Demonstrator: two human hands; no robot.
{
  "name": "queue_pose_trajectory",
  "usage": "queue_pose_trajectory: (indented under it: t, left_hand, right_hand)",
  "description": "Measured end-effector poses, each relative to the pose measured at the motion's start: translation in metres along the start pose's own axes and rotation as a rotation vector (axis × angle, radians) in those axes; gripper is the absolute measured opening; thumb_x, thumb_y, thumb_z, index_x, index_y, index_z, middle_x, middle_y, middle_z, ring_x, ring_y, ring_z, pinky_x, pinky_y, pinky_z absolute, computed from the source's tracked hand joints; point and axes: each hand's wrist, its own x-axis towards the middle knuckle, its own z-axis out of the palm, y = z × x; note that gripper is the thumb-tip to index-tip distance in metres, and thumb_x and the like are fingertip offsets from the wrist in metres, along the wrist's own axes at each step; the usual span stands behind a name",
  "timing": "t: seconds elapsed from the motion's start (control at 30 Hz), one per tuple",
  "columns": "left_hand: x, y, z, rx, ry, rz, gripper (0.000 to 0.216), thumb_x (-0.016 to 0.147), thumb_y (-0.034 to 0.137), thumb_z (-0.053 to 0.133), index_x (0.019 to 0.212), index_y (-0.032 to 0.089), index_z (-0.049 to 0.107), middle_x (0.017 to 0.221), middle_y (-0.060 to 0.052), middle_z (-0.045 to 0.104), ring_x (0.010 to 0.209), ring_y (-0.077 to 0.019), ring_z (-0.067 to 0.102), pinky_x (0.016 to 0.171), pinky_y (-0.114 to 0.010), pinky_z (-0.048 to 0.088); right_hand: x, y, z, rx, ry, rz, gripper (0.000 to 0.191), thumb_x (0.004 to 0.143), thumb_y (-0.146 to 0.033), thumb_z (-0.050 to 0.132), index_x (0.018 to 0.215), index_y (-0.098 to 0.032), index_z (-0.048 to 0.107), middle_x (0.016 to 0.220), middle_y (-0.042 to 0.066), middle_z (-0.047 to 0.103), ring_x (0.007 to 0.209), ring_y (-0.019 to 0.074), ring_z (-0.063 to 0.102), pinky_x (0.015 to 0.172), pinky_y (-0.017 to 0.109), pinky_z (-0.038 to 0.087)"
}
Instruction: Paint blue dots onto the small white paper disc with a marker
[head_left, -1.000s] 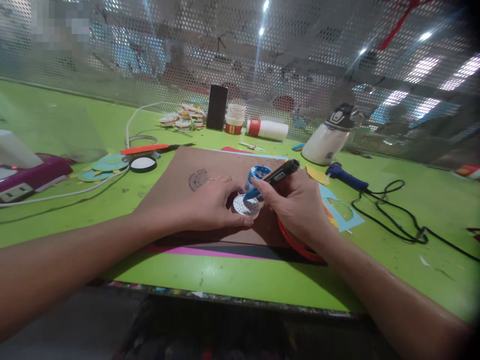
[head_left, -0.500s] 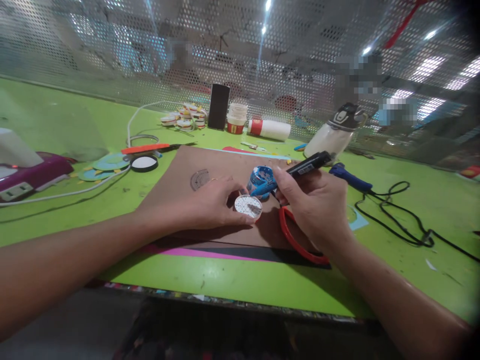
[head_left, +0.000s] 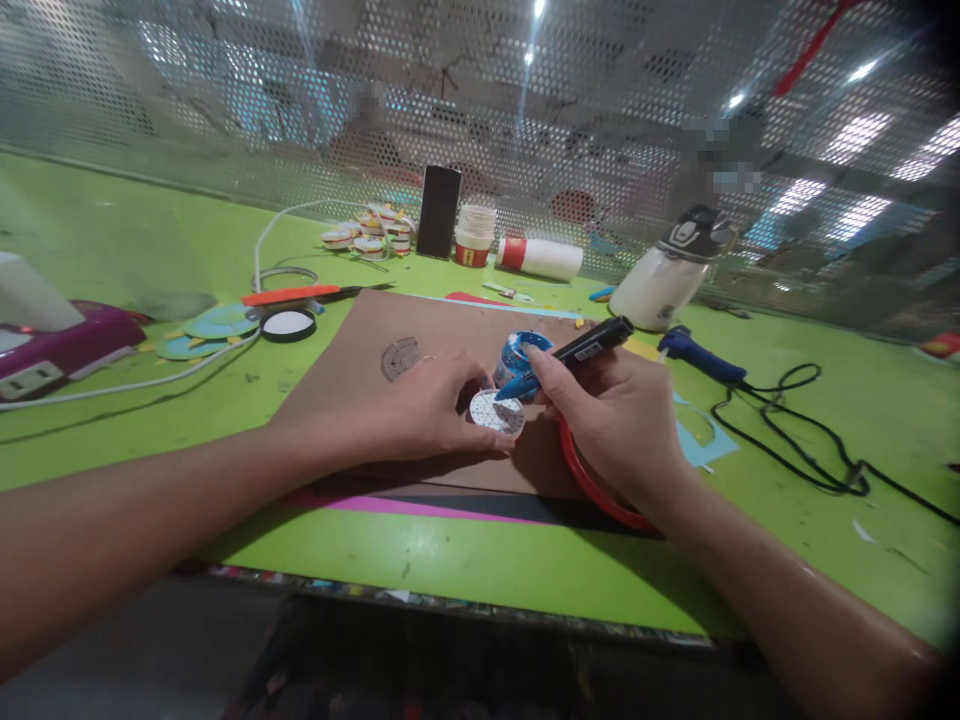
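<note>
My left hand (head_left: 442,405) pinches the edge of a small white round piece (head_left: 499,415) covered in a dark grid of lines or dots. In my right hand (head_left: 611,400) is a marker (head_left: 589,345) with a black barrel and blue front part. Its tip is at the upper part of the round face; whether it touches cannot be told. Just beyond the tip stands a blue-smeared small tub (head_left: 517,350), partly covered by my right hand. Red-handled scissors (head_left: 589,485) lie partly under that hand. Beneath everything is a brown board (head_left: 337,380).
A purple power strip (head_left: 82,350), an orange cutter (head_left: 292,295) and a black-rimmed disc (head_left: 288,324) are to the left. Behind stand a phone (head_left: 439,212), paper cups (head_left: 540,258) and a white bottle (head_left: 660,285). To the right lies a blue-handled corded tool (head_left: 705,357).
My right hand has moved slightly left and down, bringing the marker tip from the round piece's far rim over its face. My left hand stays nearly still.
</note>
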Motion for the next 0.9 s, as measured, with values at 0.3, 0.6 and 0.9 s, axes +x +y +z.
queue_pose_trajectory:
  t: [0.3,0.6,0.9]
  left_hand:
    - [-0.0009,0.0009,-0.0003,0.014,0.014,-0.005,0.043,0.066,0.054,0.074,0.090,0.021,0.062,0.087,-0.003,0.066,0.077,-0.0218,0.057,0.063,-0.032,0.038]
    - [-0.0010,0.0047,-0.0025,-0.005,-0.002,0.014,0.039,0.068,0.054,0.073,0.085,0.021,0.061,0.081,-0.002,0.064,0.074,-0.0210,0.055,0.060,-0.032,0.036]
    - [-0.0011,-0.0003,-0.0002,0.026,0.005,0.009,0.046,0.068,0.057,0.073,0.092,0.020,0.062,0.089,-0.004,0.067,0.079,-0.0231,0.058,0.063,-0.032,0.039]
  right_hand:
    - [-0.0002,0.0001,0.0004,0.001,-0.005,0.015,0.024,0.087,-0.035,0.068,0.071,-0.017,0.071,0.065,0.000,0.072,0.057,0.0135,0.064,0.053,0.024,0.048]
    - [-0.0011,-0.0017,0.0014,0.028,-0.036,0.054,0.024,0.087,-0.036,0.067,0.074,-0.015,0.072,0.070,0.003,0.074,0.061,0.0153,0.065,0.055,0.026,0.050]
    - [-0.0007,-0.0001,0.0002,0.009,-0.015,0.032,0.027,0.088,-0.037,0.067,0.071,-0.016,0.070,0.066,0.002,0.071,0.059,0.0140,0.062,0.053,0.025,0.046]
